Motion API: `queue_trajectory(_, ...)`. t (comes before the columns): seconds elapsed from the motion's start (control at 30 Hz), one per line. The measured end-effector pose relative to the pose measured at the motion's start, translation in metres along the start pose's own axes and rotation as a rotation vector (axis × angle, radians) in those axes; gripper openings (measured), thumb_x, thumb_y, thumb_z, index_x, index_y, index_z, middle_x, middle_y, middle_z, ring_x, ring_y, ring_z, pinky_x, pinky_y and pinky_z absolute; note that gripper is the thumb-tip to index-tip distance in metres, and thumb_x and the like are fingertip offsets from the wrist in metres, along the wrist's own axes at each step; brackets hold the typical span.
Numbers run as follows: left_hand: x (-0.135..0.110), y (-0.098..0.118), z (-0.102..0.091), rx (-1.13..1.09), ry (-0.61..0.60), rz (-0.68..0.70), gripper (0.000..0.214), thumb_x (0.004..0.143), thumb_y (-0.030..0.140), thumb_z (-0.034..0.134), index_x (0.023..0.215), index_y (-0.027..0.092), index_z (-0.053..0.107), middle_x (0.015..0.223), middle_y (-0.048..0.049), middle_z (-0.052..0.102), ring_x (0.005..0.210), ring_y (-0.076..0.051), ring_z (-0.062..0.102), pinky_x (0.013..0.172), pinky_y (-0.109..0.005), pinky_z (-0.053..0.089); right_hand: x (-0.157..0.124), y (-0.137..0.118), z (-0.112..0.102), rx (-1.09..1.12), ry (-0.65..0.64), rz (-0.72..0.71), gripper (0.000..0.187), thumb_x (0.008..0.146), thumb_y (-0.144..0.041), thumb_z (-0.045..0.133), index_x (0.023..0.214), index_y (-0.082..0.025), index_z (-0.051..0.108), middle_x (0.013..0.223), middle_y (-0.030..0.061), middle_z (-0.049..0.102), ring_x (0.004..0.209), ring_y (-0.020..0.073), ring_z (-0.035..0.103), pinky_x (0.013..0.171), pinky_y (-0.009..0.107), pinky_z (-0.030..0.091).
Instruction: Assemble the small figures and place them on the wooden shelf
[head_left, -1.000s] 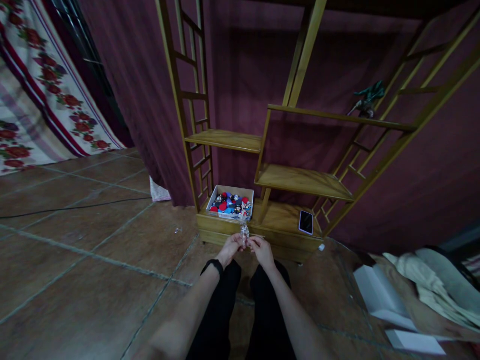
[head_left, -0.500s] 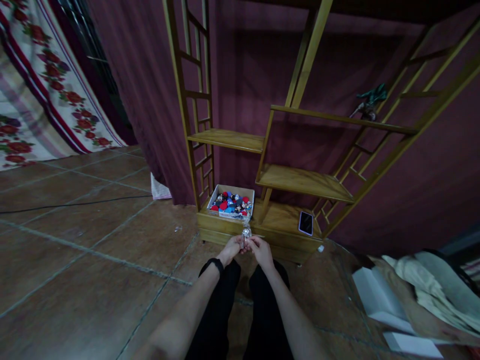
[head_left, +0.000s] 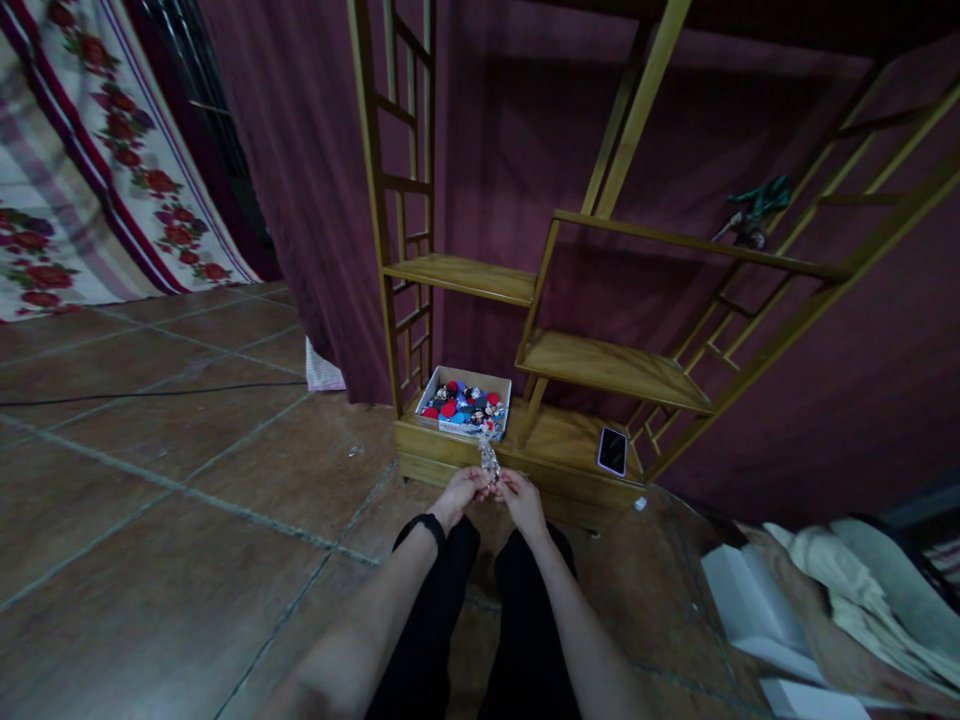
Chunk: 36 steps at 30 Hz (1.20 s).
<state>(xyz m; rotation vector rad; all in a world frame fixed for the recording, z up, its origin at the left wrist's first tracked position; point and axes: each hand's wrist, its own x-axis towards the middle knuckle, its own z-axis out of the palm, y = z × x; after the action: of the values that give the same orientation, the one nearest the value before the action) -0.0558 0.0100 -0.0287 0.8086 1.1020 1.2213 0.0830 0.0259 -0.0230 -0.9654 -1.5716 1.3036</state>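
Observation:
Both of my hands meet in front of my knees and pinch a small clear plastic packet (head_left: pixel 489 462) that stands up between them. My left hand (head_left: pixel 463 494), with a black band on its wrist, grips the packet from the left. My right hand (head_left: pixel 519 501) grips it from the right. Fingers of both hands are closed on it. Just beyond the packet a white box (head_left: pixel 465 403) of small red, blue and dark figures sits on the bottom board of a wooden shelf unit (head_left: pixel 568 441).
A phone (head_left: pixel 613 451) lies on the shelf's bottom board to the right. A small dark green figure (head_left: pixel 756 208) stands on an upper shelf. White boxes (head_left: pixel 742 608) and pale cloth (head_left: pixel 862 590) lie on the tiled floor at the right. A black cable (head_left: pixel 150 392) crosses the floor at left.
The view has drifted slightly, shifting the shelf and box a little to the right and up. My hands stay together on the packet, which now leans a little to the left.

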Motion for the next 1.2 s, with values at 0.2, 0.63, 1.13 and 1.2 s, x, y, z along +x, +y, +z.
queue_trajectory(0.2,-0.001,0.003,0.000,-0.060,-0.013,-0.030,0.024,0.061,0.032,0.068,0.066,0.010,0.061,0.057,-0.0028,0.060,0.042,-0.004,0.046,0.043,-0.017,0.030,0.004,0.001,-0.003,0.106,-0.047,0.031,0.031,0.068,-0.036,0.058,0.094,-0.021,0.064,0.085,0.0026,0.067,0.073,0.0175,0.063,0.064,0.031,0.053)
queue_trajectory(0.63,-0.003,0.006,0.000,-0.053,-0.020,-0.063,0.025,0.061,0.034,0.069,0.067,0.010,0.062,0.062,-0.0043,0.062,0.046,-0.004,0.047,0.045,-0.016,0.034,0.005,0.003,-0.006,0.122,-0.001,0.160,0.040,0.065,-0.045,0.059,0.092,-0.016,0.065,0.082,0.0047,0.068,0.067,0.0169,0.062,0.061,0.031,0.054)
queue_trajectory(1.13,-0.008,0.012,0.006,-0.038,0.053,-0.027,0.029,0.055,0.036,0.072,0.064,0.010,0.060,0.058,-0.0039,0.062,0.044,-0.005,0.048,0.043,-0.017,0.033,0.008,0.013,-0.006,0.093,0.036,0.196,0.036,0.063,-0.041,0.061,0.088,-0.016,0.065,0.073,0.0042,0.068,0.063,0.0178,0.063,0.062,0.032,0.053)
queue_trajectory(1.2,-0.009,0.013,0.006,-0.033,0.057,-0.011,0.030,0.055,0.036,0.072,0.064,0.010,0.060,0.058,-0.0038,0.063,0.044,-0.005,0.048,0.043,-0.017,0.032,0.008,0.016,-0.006,0.105,0.042,0.187,0.035,0.063,-0.041,0.061,0.087,-0.016,0.065,0.072,0.0040,0.067,0.061,0.0168,0.062,0.061,0.032,0.053)
